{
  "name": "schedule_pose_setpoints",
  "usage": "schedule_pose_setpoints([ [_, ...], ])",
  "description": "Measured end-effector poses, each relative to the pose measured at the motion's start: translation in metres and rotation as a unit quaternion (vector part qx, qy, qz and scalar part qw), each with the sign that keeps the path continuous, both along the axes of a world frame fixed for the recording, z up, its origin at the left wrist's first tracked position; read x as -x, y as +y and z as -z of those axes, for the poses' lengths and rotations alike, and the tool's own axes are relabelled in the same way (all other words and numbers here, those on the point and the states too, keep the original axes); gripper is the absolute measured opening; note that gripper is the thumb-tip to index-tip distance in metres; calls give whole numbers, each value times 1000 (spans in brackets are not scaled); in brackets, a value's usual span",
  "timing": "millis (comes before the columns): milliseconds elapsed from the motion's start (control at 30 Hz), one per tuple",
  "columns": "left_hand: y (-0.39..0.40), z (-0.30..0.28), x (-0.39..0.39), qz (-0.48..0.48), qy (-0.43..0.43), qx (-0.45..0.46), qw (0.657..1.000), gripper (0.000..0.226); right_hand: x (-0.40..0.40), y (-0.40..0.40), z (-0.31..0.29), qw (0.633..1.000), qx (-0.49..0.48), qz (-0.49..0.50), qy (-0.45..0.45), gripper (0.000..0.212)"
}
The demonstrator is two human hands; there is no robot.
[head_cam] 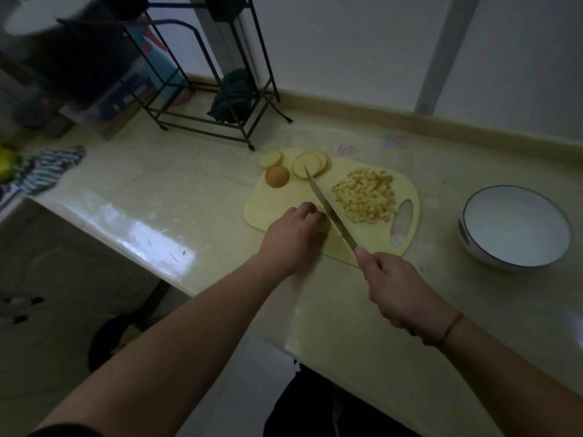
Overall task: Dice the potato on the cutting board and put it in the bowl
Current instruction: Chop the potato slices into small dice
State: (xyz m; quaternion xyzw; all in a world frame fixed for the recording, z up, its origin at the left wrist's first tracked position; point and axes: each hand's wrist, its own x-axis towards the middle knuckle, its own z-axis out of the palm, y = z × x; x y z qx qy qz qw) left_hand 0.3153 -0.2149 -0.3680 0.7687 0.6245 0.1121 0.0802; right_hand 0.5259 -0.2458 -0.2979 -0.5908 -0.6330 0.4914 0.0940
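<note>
Board: yellow cutting board sits mid-frame on the counter, long side running toward the lower right.

Left hand: the left hand is curled down over a stack of potato slices at the board's near-left edge, fingertips pressing on it. Most of the stack is hidden under the knuckles.

Right hand: the right hand is wrapped round the knife handle. The blade is angled up-left, edge right beside the left fingers.

Potato so far: diced pile on the right half of the board, round slices and an end piece waiting at the top left.

Bowl: white bowl off to the right of the board, nothing in it that I can see.

How I'd do it: keep those fingertips tucked back, knuckles guiding the blade. Cut even strips first, then turn them and cross-cut. Go slow, the stack looks like it could slide.
</note>
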Motion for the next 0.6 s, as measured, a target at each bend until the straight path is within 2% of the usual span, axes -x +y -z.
schedule_pose_setpoints([
  [233, 2, 6, 7, 16, -18, -12, 1000, 46, -5, -2, -4, 1000, -4, -26, -15, 53],
  [600, 3, 5, 12, 30, -40, -43, 998, 37, -15, -4, -9, 998, 36, -43, -29, 56],
])
